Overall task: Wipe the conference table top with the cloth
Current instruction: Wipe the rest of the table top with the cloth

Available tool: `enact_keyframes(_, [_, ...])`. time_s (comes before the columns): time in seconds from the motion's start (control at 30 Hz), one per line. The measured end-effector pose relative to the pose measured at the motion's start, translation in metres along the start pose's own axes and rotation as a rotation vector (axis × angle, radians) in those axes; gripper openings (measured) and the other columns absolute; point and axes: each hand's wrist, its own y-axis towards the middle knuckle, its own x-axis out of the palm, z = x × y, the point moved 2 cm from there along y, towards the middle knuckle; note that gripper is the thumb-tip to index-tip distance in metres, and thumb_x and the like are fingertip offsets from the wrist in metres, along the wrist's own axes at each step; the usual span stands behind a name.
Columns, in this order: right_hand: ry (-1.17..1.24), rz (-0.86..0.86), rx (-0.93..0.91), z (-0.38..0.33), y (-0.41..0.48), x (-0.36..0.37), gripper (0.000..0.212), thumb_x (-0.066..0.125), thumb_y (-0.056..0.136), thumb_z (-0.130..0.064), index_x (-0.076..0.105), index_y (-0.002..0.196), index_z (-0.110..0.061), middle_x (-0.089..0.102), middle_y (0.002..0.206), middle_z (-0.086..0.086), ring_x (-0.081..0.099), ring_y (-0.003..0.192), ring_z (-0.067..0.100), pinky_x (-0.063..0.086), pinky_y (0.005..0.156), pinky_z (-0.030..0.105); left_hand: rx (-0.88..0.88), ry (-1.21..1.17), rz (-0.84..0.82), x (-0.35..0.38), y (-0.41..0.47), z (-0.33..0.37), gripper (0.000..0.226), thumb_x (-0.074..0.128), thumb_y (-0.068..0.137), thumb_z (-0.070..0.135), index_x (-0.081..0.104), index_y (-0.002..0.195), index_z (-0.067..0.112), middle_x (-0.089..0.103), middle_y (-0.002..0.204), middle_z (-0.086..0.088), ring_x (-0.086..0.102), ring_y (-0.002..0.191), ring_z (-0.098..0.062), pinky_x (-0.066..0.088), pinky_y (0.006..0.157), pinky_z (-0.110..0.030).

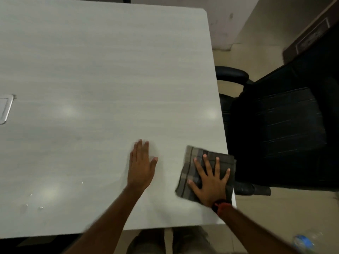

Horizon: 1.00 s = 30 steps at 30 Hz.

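Step in hand: wipe stroke at the right edge of the tabletop [102, 74].

The cloth [193, 156] (folded, dark plaid) is pinned flat under the right hand [211, 182]. Its fingers are spread and straight; nothing is gripped, only palm pressure is applied. On the little-finger side the cloth appears to slightly overhang the tabletop edge.

The left hand [141, 167] is laid flat on bare tabletop just inboard of the right hand. Its fingers are straight and nothing is held, so it is judged to be bracing.

To be done well:
- Pressure is best spread evenly over the palm, so the fold is not bunched or dragged off the edge.
- Long overlapping strokes are advised, run from the right hand's side across and past the left hand.
- The left hand needs to be lifted before its patch is wiped.
- The droplets [34, 204], well outboard of the left hand, should be covered too.

Counts:
- cloth 1, hands 2, tabletop 1
- wristband [219, 205] 1, on the right hand's wrist
- chair [286, 121] 1, outboard of the right hand
- cable hatch [5, 109] 1, far beyond the left hand and cut off by the frame
- bottle [306, 241] 1, on the floor behind the right hand, blurred
- droplets: a few, exact number not resolvable
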Motion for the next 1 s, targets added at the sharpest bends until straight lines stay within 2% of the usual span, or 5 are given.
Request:
enact_keyframes(0.17, [0.042, 0.03, 0.148, -0.022, 0.049, -0.014, 0.086, 0.027, 0.086, -0.083, 0.002, 0.16, -0.046, -0.003, 0.171, -0.003, -0.007, 0.155, 0.041, 0.004, 0.11, 0.081, -0.062, 0.009, 0.045, 0.013, 0.01, -0.016, 0.076, 0.023, 0.1, 0.055, 0.011, 0.158, 0.007, 0.009, 0.166, -0.01, 0.005, 0.154, -0.023, 0.013, 0.124, -0.041])
enact_keyframes(0.37, [-0.046, -0.067, -0.183, -0.024, -0.039, 0.009, 0.09, 0.039, 0.082, -0.088, 0.017, 0.159, -0.047, 0.008, 0.171, -0.006, 0.015, 0.154, 0.042, 0.01, 0.109, 0.079, -0.049, 0.046, 0.091, 0.016, 0.007, -0.016, 0.071, 0.029, 0.102, 0.048, 0.011, 0.158, 0.009, 0.01, 0.166, -0.008, 0.005, 0.154, -0.02, 0.017, 0.124, -0.041])
enact_keyframes(0.6, [0.075, 0.073, 0.165, -0.015, 0.136, -0.045, 0.084, 0.027, 0.087, -0.083, 0.001, 0.159, -0.049, -0.007, 0.171, -0.005, -0.008, 0.155, 0.04, 0.001, 0.113, 0.078, -0.05, 0.075, 0.1, 0.02, 0.008, -0.016, 0.07, 0.031, 0.1, 0.044, 0.011, 0.158, 0.009, 0.01, 0.166, -0.008, 0.005, 0.154, -0.02, 0.016, 0.124, -0.041])
enact_keyframes(0.8, [0.024, -0.027, -0.125, -0.042, 0.124, -0.042, 0.086, 0.031, 0.086, -0.085, -0.004, 0.157, -0.052, -0.013, 0.169, -0.012, -0.018, 0.154, 0.033, -0.011, 0.114, 0.074, -0.065, 0.052, 0.098, 0.018, 0.008, -0.013, 0.071, 0.029, 0.099, 0.047, 0.009, 0.159, 0.012, 0.009, 0.167, -0.006, 0.003, 0.154, -0.017, 0.017, 0.124, -0.041])
enact_keyframes(1.0, [0.121, 0.133, 0.304, -0.007, 0.189, -0.056, 0.081, 0.021, 0.09, -0.078, 0.008, 0.161, -0.041, 0.006, 0.171, 0.004, -0.001, 0.155, 0.04, 0.008, 0.115, 0.074, -0.07, 0.049, 0.131, 0.018, 0.008, -0.013, 0.07, 0.031, 0.1, 0.047, 0.016, 0.158, 0.01, 0.014, 0.166, -0.007, 0.008, 0.154, -0.019, 0.019, 0.123, -0.039])
